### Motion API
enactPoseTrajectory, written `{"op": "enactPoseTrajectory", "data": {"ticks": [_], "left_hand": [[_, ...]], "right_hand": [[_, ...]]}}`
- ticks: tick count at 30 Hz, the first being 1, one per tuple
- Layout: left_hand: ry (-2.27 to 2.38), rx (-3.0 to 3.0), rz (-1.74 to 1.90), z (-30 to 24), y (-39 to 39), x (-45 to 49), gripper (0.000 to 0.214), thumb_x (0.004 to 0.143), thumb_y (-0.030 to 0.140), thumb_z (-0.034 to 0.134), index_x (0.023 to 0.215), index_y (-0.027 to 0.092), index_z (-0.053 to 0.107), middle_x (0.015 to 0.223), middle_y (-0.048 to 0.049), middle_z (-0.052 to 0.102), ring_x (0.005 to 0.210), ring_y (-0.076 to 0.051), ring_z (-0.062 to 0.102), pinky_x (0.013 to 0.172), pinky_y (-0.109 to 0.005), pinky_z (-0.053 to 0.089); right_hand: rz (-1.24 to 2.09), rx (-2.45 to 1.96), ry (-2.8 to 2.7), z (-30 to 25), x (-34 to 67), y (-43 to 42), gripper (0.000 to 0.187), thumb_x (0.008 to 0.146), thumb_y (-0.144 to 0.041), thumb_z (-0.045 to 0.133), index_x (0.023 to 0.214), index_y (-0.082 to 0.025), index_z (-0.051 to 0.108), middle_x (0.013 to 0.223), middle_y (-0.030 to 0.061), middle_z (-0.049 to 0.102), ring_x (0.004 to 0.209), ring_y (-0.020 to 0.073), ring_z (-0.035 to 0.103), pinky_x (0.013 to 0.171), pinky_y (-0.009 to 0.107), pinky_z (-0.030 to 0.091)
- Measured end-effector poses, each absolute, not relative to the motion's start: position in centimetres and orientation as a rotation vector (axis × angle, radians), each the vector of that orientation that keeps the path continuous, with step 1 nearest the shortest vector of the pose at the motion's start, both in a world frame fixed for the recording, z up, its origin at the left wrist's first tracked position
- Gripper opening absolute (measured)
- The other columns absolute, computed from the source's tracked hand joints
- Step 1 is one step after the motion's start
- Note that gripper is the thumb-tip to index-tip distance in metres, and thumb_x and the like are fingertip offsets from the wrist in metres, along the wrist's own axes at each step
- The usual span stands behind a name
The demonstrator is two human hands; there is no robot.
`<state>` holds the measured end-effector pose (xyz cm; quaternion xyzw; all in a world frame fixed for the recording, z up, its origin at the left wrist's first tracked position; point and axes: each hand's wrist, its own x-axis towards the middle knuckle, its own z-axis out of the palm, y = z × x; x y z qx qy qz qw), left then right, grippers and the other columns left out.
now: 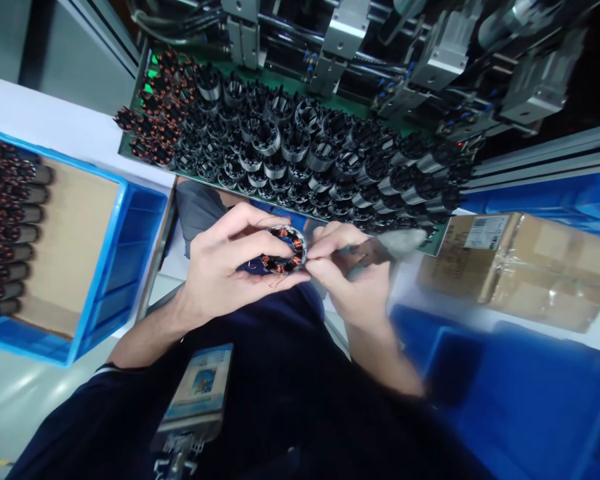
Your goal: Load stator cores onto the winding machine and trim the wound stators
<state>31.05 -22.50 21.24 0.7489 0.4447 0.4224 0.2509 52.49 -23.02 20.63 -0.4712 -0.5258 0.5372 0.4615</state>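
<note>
In the head view, a ring-shaped motor stator [299, 241] with copper windings sits between my two hands, its open end facing the camera. My left hand [235, 257] wraps round it, thumb and fingers on its rim. Fine loose copper wire ends stick out near those fingers. At the stator's right edge, my right hand [353, 270] has its thumb and forefinger pinched together; whatever lies between those fingertips is too small to make out. Just beyond both hands stand rows of stator cores [295, 143], bare dark ones in the middle and right, copper-wound ones [155, 113] at the left.
A blue crate [123, 250] at left holds several wound stators on brown cardboard. Metal machine fixtures [347, 30] rise behind the rows of cores. To the right are a taped cardboard box [555, 267] and blue bins [530, 400]. A badge [200, 387] hangs on my chest.
</note>
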Motion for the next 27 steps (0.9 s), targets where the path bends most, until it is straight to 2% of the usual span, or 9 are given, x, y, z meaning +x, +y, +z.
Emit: {"op": "enactPoseTrajectory", "data": {"ticks": [3,5,9,13,17,19,22,24,27], "left_hand": [[1.294,2.133,1.077,20.0,-22.5,30.0,0.02,0.097,0.045,0.087,0.105,0.029,0.08,0.133,-0.0054,0.079,0.114,-0.024,0.081,0.096,-0.038,0.07],[1.323,2.138,1.049,19.3,-22.4,29.4,0.018,0.099,0.045,0.085,0.106,0.029,0.079,0.137,-0.0045,0.079,0.117,-0.024,0.08,0.098,-0.04,0.069],[1.306,1.961,1.096,19.1,-22.4,29.8,0.033,0.096,0.055,0.087,0.095,0.025,0.072,0.136,-0.008,0.079,0.126,-0.031,0.078,0.102,-0.048,0.068],[1.069,1.383,1.17,18.9,-23.8,31.9,0.047,0.102,0.066,0.074,0.088,0.022,0.064,0.13,-0.0105,0.079,0.123,-0.032,0.08,0.097,-0.051,0.069],[0.956,0.895,1.188,18.4,-24.8,33.4,0.052,0.098,0.071,0.077,0.088,0.022,0.063,0.115,-0.006,0.081,0.099,-0.026,0.084,0.088,-0.046,0.073],[0.936,0.784,1.195,18.2,-25.0,33.6,0.049,0.094,0.065,0.085,0.085,0.021,0.064,0.111,-0.0054,0.08,0.094,-0.026,0.084,0.085,-0.046,0.074],[0.948,0.716,1.234,18.0,-24.9,33.5,0.043,0.091,0.052,0.092,0.083,0.019,0.064,0.116,-0.0068,0.081,0.094,-0.026,0.084,0.082,-0.046,0.075],[0.989,0.733,1.302,17.8,-24.7,33.5,0.042,0.091,0.05,0.093,0.085,0.019,0.064,0.12,-0.0068,0.081,0.093,-0.025,0.084,0.081,-0.044,0.075],[1.096,0.818,1.431,17.1,-24.4,33.3,0.042,0.091,0.053,0.092,0.088,0.021,0.065,0.121,-0.0047,0.08,0.096,-0.025,0.084,0.081,-0.042,0.075]], "right_hand": [[1.555,-1.243,-1.357,21.1,53.6,-22.5,0.02,0.096,-0.044,0.084,0.091,-0.026,0.077,0.082,0.0001,0.062,0.075,0.0169,0.053,0.069,0.034,0.046],[1.783,-1.202,-1.285,21.0,54.2,-22.5,0.022,0.095,-0.043,0.085,0.091,-0.024,0.074,0.078,-0.0016,0.055,0.072,0.015,0.048,0.068,0.032,0.042],[2.075,-0.888,-0.85,20.3,54.6,-23.2,0.031,0.092,-0.047,0.086,0.089,-0.025,0.064,0.074,-0.0049,0.041,0.063,0.0124,0.036,0.063,0.031,0.04],[2.138,-0.811,-0.874,20.2,54.7,-23.6,0.034,0.092,-0.05,0.086,0.088,-0.025,0.063,0.074,-0.0035,0.046,0.062,0.0134,0.038,0.061,0.032,0.041],[2.012,-1.05,-1.151,21.2,55.0,-23.1,0.03,0.094,-0.05,0.085,0.091,-0.025,0.071,0.081,0.0002,0.056,0.074,0.0169,0.052,0.069,0.033,0.047],[1.895,-1.167,-1.239,21.8,55.2,-22.8,0.029,0.096,-0.05,0.084,0.091,-0.024,0.073,0.085,0.001,0.059,0.081,0.0178,0.056,0.074,0.033,0.05],[1.711,-1.264,-1.343,22.4,55.4,-22.5,0.028,0.097,-0.051,0.083,0.093,-0.024,0.075,0.084,0.0004,0.06,0.082,0.0176,0.058,0.075,0.032,0.05],[1.518,-1.337,-1.365,22.7,55.5,-22.9,0.023,0.101,-0.049,0.079,0.106,-0.027,0.078,0.083,-0.001,0.058,0.078,0.0167,0.057,0.072,0.031,0.048],[1.316,-1.364,-1.471,22.8,55.2,-24.6,0.02,0.108,-0.035,0.067,0.126,-0.031,0.073,0.09,-0.0013,0.061,0.076,0.016,0.057,0.069,0.03,0.048]]}}
